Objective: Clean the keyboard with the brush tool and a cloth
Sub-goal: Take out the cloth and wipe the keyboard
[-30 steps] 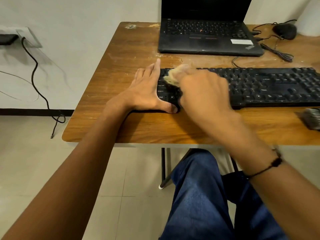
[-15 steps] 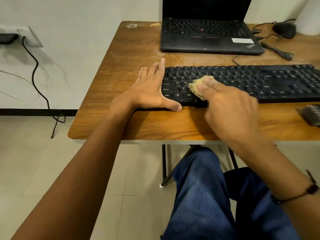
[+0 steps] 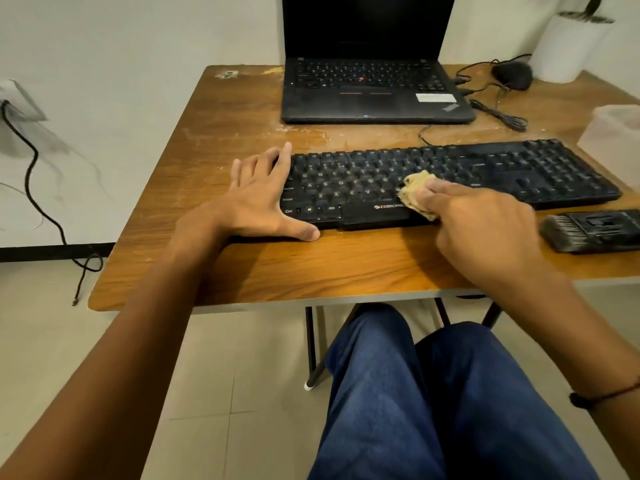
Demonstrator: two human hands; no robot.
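A black keyboard [image 3: 485, 168] lies across the wooden table [image 3: 311, 268]. My left hand [image 3: 263, 199] rests flat with fingers spread against the keyboard's left end, thumb along its front edge. My right hand [image 3: 485, 223] is closed on a crumpled yellowish cloth [image 3: 414, 192], pressed onto the keys near the space bar's right end. A black brush tool [image 3: 592, 230] lies on the table to the right of my right hand, in front of the keyboard.
An open black laptop [image 3: 374, 95] stands behind the keyboard. A black mouse [image 3: 512, 76] with its cable and a white cylinder [image 3: 564, 46] sit at the back right. A translucent box [image 3: 616, 129] is at the right edge. My legs in blue jeans are under the table.
My right hand has slid the cloth to the right along the keyboard, from its left end to near the middle. My left hand has stayed at the left end.
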